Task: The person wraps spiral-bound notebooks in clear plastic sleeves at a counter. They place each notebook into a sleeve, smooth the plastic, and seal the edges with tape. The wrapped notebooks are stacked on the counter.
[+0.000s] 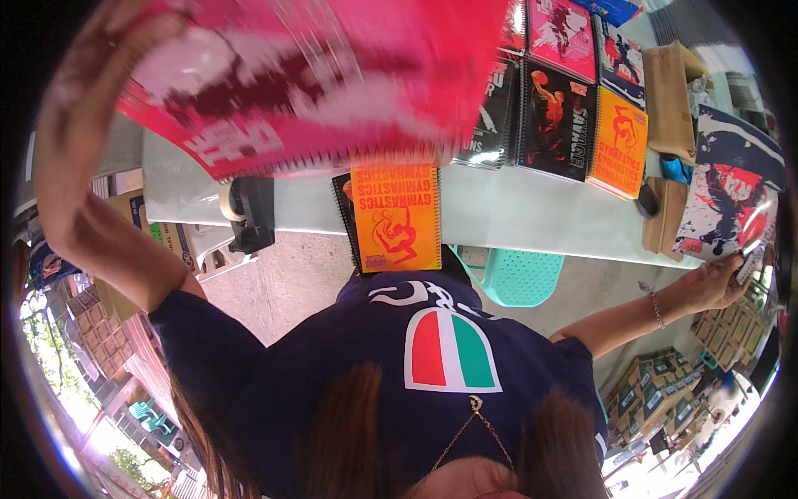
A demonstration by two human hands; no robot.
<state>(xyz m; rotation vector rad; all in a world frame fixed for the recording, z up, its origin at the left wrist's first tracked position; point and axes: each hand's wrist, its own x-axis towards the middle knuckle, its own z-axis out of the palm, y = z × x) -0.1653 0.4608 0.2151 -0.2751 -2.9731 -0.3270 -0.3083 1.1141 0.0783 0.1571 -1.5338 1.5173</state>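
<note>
My left hand (137, 46), blurred by motion, is raised at the upper left and grips the left side of a large pink spiral notebook (332, 91). This notebook is tilted close to the view and covers much of the table's far side. Out to the right, my right hand (716, 284) is closed on the lower corner of a navy, white and red notebook (723, 195); its fingertips are partly hidden. Between my arms, an orange spiral notebook (399, 220) lies over a black one (343, 220), jutting past the table's near edge.
Rows of spiral notebooks with black (555, 125), orange (618, 141) and pink (563, 37) covers lie on the white table (565, 212). A black tape dispenser (252, 212) sits at the near left edge. A turquoise stool (522, 279) stands below; cardboard boxes (669, 91) are at the right.
</note>
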